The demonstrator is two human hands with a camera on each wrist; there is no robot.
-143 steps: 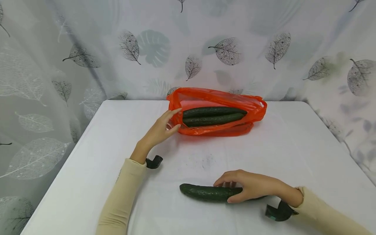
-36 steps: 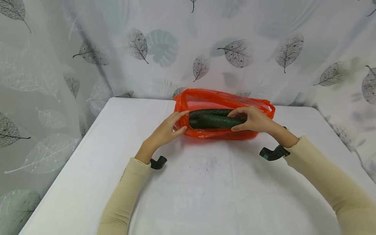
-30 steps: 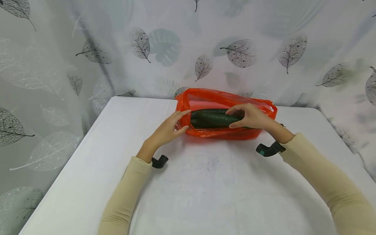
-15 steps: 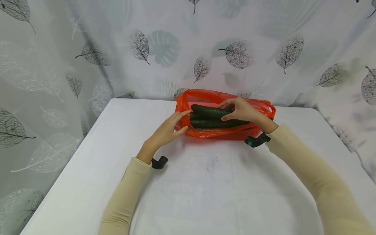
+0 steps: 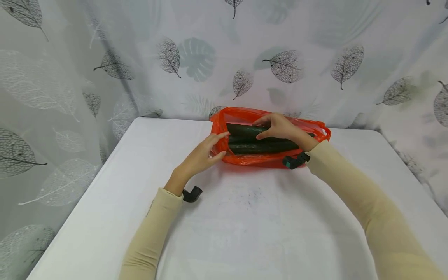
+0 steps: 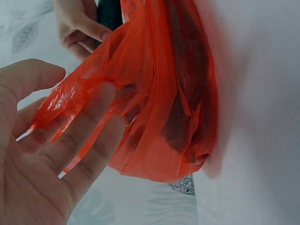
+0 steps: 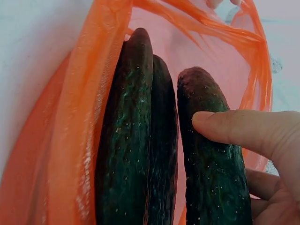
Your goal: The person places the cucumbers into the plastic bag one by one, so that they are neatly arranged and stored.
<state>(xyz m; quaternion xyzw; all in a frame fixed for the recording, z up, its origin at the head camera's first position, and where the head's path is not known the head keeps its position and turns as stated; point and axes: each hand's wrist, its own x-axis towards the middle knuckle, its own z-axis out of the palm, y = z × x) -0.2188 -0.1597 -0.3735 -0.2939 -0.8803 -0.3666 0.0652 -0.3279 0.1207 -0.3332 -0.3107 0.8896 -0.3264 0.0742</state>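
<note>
A red plastic bag [image 5: 252, 160] lies on its side at the back of the table, its mouth facing up and forward. My right hand [image 5: 278, 127] reaches into it and grips a dark green cucumber [image 5: 241, 130], thumb on one side and fingers on the other. Two more cucumbers lie beside it in the right wrist view, a near cucumber [image 7: 126, 136] and a narrower-looking cucumber [image 7: 163, 145]. My left hand [image 5: 196, 158] is at the bag's left end, thumb and fingers spread; in the left wrist view, its fingers [image 6: 93, 154] lie against the thin plastic.
A white-covered table [image 5: 224, 229] stretches in front of the bag. Behind it hangs a leaf-patterned curtain [image 5: 206, 93], close to the bag's rear side. A black wrist camera [image 5: 296, 160] on the right wrist hangs by the bag's front rim.
The right hand has carried the cucumber from the front of the table into the bag, then shifted it left and toward the back beside the others. The left hand stays at the bag's left end.
</note>
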